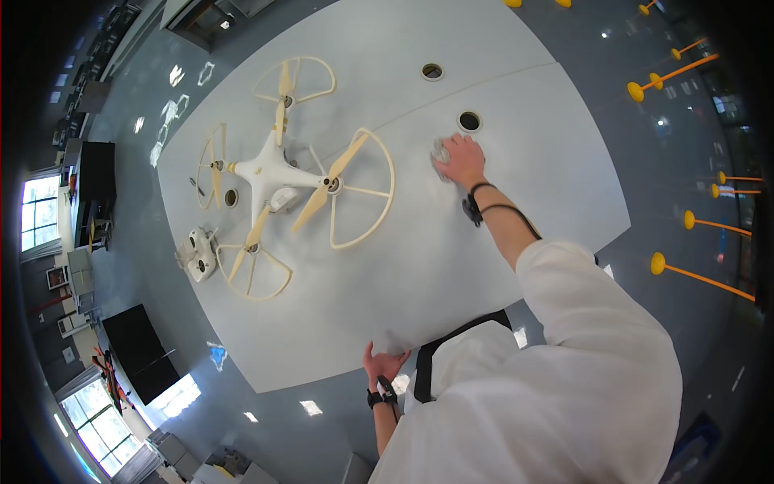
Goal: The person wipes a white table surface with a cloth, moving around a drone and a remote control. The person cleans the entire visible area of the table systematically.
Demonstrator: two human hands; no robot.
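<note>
My right hand (464, 158) presses a crumpled greyish-white cloth or wipe (442, 152) onto the white tabletop (423, 266), just below a round grommet hole (470, 121). My left hand (384, 365) rests at the table's near edge, thumb and fingers spread and nothing seen in it. Left of my right hand stands a white quadcopter drone (272, 169) with yellowed propellers and propeller guards. A camera or gimbal part (284, 198) shows under its body. Beside the drone, at the table's left edge, lies a white remote controller (199, 254).
A second grommet hole (432, 72) lies farther up the table, and another one (231, 197) sits by the drone. A small dark item (196, 186) is near the left edge. Orange poles with yellow ends (658, 264) stand off to the right. A large black screen (140, 354) is at left.
</note>
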